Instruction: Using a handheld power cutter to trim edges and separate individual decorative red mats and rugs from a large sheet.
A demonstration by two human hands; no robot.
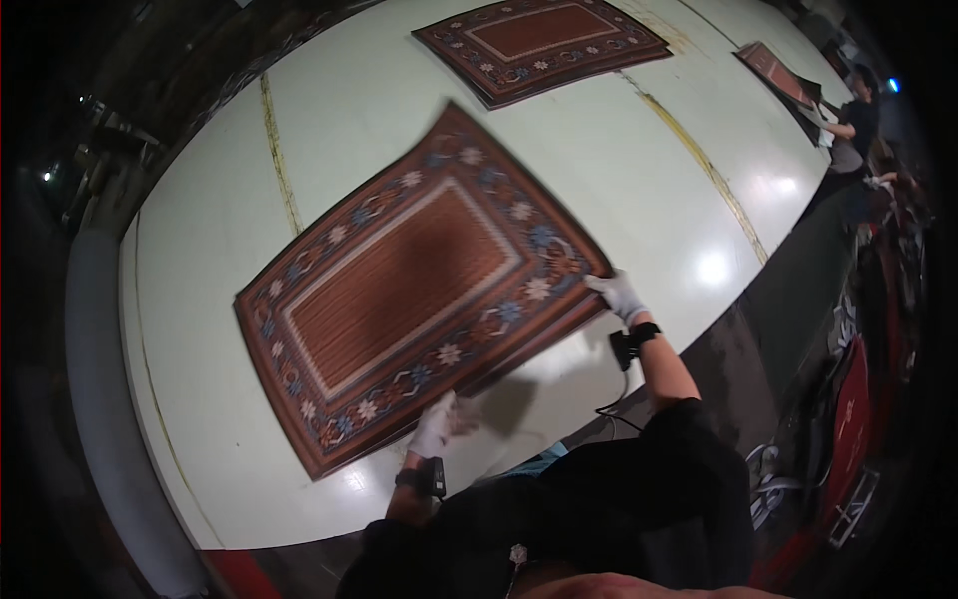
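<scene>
A brown patterned rug (419, 262) with a floral border of blue, white and rust lies slantwise in front of me. Its far corner is lifted, and along the near right side a second rug edge shows beneath it. My right hand (619, 296), in a white glove, is closed on the right corner, thumb on top. White-gloved too, my left hand (437, 427) is at the near edge of the rug; its fingers are smeared by motion, so its grip cannot be made out. Both wrists wear black straps with small boxes.
Similar rugs lie stacked (544, 38) on the pale table (200, 329) farther off. Yellowish seam lines (699, 155) cross its top. At the far right, a co-worker (853, 125) handles another rug (778, 75). A grey roller (100, 399) runs along the left end.
</scene>
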